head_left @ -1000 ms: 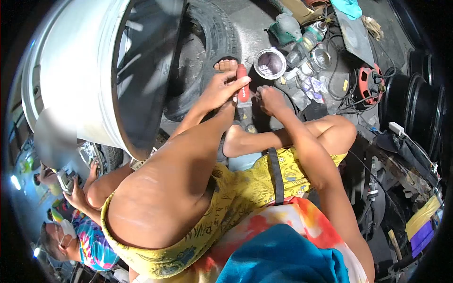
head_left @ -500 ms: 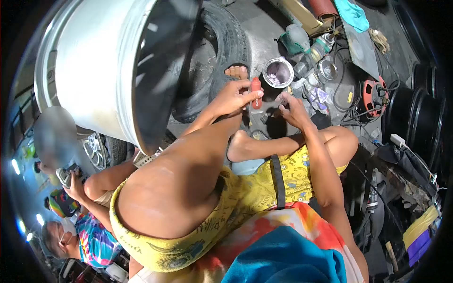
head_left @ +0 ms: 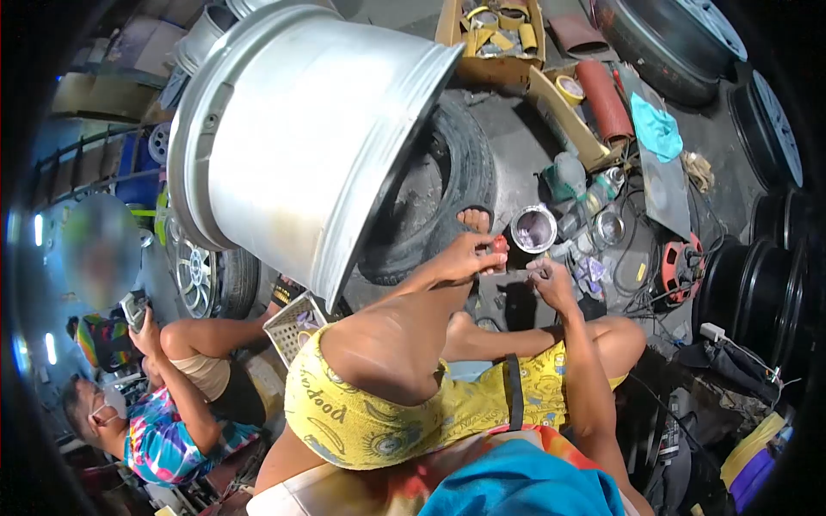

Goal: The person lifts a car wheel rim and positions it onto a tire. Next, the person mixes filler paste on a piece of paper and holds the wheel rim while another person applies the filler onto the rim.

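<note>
My left hand (head_left: 465, 258) is closed around a small red squeeze bottle (head_left: 499, 245), which shows foreshortened with its end toward me. To the right of it, my right hand (head_left: 552, 282) has its fingers curled and pressed together; whatever they may hold is too small to make out. Just beyond both hands stands an open metal can (head_left: 533, 230) with a greyish-purple coating or paste inside. A large silver wheel rim (head_left: 297, 129) rises on the left, with a black tire (head_left: 471, 155) lying on the floor behind it.
Green power tools (head_left: 565, 176), a smaller can (head_left: 608, 227) and cables lie beyond the can. A cardboard box (head_left: 503, 70) with tape rolls stands farther back. Black rims (head_left: 748, 292) are stacked at right. At left, a masked person (head_left: 163, 430) holds a sanding tool (head_left: 134, 310).
My view has shifted, so the rim and tire sit farther right. The red bottle has turned from upright to pointing more end-on. My right hand stays close to the can.
</note>
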`<action>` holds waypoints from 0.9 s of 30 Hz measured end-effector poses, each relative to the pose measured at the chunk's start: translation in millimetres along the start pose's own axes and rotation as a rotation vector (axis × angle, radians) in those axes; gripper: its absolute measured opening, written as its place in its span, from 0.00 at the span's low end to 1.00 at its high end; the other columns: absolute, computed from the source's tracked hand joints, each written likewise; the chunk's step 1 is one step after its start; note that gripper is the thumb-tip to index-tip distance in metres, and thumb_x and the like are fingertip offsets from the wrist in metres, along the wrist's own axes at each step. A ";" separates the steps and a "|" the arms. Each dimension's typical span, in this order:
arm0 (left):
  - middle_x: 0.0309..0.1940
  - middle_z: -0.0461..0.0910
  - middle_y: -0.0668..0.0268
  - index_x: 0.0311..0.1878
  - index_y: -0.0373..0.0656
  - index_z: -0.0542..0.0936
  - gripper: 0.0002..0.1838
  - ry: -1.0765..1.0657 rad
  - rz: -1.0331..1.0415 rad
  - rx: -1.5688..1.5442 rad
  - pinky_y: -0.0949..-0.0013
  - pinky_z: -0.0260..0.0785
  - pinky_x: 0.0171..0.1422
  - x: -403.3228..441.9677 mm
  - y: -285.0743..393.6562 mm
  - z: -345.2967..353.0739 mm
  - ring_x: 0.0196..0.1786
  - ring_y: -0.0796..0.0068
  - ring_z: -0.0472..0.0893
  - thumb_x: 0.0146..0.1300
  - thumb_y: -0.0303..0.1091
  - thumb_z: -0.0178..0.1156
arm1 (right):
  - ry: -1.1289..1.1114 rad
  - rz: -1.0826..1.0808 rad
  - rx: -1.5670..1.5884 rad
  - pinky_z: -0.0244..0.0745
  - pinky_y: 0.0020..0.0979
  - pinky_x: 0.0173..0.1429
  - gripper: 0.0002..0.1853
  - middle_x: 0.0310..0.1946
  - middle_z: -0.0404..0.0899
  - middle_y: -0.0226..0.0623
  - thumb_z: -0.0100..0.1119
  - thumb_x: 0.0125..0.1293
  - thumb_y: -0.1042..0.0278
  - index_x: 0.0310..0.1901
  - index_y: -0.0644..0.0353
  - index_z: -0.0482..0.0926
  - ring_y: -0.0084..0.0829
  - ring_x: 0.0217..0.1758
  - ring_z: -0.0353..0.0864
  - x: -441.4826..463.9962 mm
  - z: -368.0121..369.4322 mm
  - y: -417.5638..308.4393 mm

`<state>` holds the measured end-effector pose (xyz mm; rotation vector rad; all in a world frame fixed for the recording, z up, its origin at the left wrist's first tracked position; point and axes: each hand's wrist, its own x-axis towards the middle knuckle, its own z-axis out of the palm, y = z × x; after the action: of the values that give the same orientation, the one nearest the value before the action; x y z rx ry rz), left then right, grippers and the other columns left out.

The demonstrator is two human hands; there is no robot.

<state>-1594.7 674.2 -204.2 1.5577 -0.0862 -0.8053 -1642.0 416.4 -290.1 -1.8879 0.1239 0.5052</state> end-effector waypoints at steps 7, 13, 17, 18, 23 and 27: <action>0.35 0.84 0.64 0.56 0.35 0.81 0.18 0.027 0.063 0.055 0.73 0.74 0.40 2.7 -5.5 -0.3 0.34 0.79 0.81 0.66 0.33 0.66 | 0.085 0.163 0.582 0.84 0.29 0.48 0.13 0.40 0.85 0.46 0.60 0.64 0.78 0.49 0.72 0.80 0.33 0.41 0.88 -5.7 -31.4 -27.3; 0.36 0.85 0.65 0.55 0.35 0.82 0.20 0.078 0.139 0.173 0.73 0.75 0.45 3.1 -9.3 -0.4 0.35 0.80 0.81 0.63 0.35 0.69 | 0.141 0.122 0.720 0.82 0.30 0.55 0.20 0.41 0.85 0.46 0.65 0.65 0.74 0.55 0.76 0.76 0.33 0.45 0.87 -7.5 -44.6 -31.5; 0.36 0.84 0.68 0.55 0.34 0.82 0.17 0.051 -0.008 0.022 0.78 0.74 0.41 -0.7 7.2 5.6 0.34 0.83 0.80 0.64 0.27 0.67 | 0.237 0.075 0.706 0.83 0.29 0.47 0.18 0.38 0.84 0.42 0.61 0.72 0.65 0.53 0.74 0.77 0.32 0.42 0.87 -9.7 -43.8 -29.4; 0.36 0.84 0.68 0.55 0.33 0.82 0.17 0.049 -0.002 0.000 0.77 0.74 0.40 -0.3 6.7 5.7 0.33 0.84 0.80 0.65 0.28 0.67 | 0.258 0.069 0.663 0.83 0.28 0.44 0.18 0.38 0.84 0.41 0.61 0.73 0.62 0.52 0.72 0.78 0.31 0.40 0.87 -10.1 -48.1 -31.2; 0.36 0.84 0.66 0.55 0.32 0.81 0.17 0.076 -0.027 0.094 0.77 0.75 0.40 -5.7 22.6 7.9 0.33 0.83 0.81 0.67 0.32 0.66 | 0.543 0.025 0.800 0.73 0.21 0.32 0.14 0.31 0.82 0.31 0.64 0.70 0.62 0.46 0.66 0.82 0.19 0.28 0.78 -6.6 -72.0 -18.7; 0.38 0.86 0.64 0.55 0.34 0.82 0.18 0.105 0.011 0.253 0.77 0.75 0.42 -5.7 22.1 7.4 0.34 0.81 0.83 0.67 0.36 0.66 | 0.680 0.164 0.462 0.66 0.20 0.29 0.08 0.22 0.77 0.24 0.65 0.66 0.67 0.36 0.64 0.86 0.15 0.27 0.73 -15.9 -85.0 -21.1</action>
<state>-1594.0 666.7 -181.3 1.8343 -0.1238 -0.7232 -1625.4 344.0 -241.1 -1.5246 0.7797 -0.0818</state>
